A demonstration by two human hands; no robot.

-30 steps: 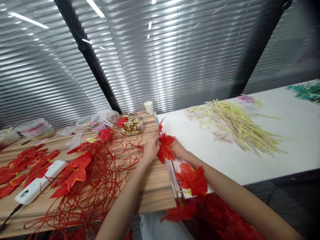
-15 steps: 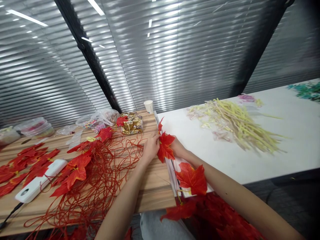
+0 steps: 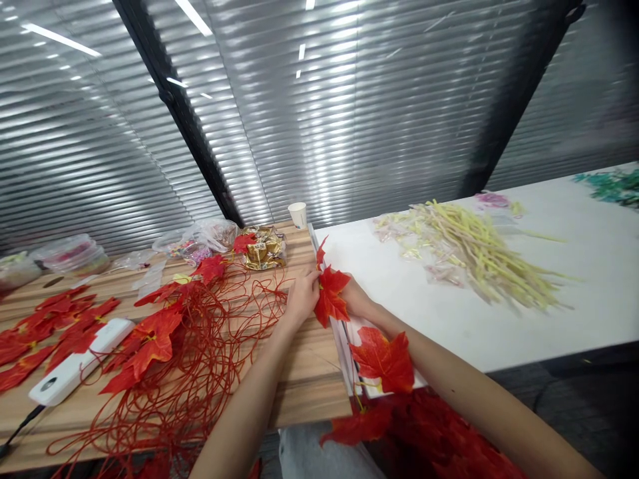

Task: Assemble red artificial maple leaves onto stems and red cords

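Both my hands meet at a red artificial maple leaf [image 3: 331, 297] over the seam between the wooden table and the white one. My left hand [image 3: 302, 293] is closed at the leaf's left edge, its fingertips curled in. Behind the leaf, my right hand [image 3: 353, 296] is mostly covered, so its fingers do not show. Another maple leaf [image 3: 383, 359] hangs below by my right forearm, with a further drooping leaf [image 3: 357, 426] under it. To the left lies a tangle of red cord [image 3: 214, 339] with more red leaves [image 3: 154, 339] among it.
A white power strip [image 3: 80, 362] lies at left. Along the back of the wooden table [image 3: 309, 392] stand plastic tubs [image 3: 72, 256], a gold packet [image 3: 264, 249] and a paper cup [image 3: 298, 215]. Pale yellow strips [image 3: 484, 249] cover part of the white table [image 3: 589, 306].
The view has shifted very slightly. Both hands keep their place at the leaf, with no clear movement of the fingers or leaves.
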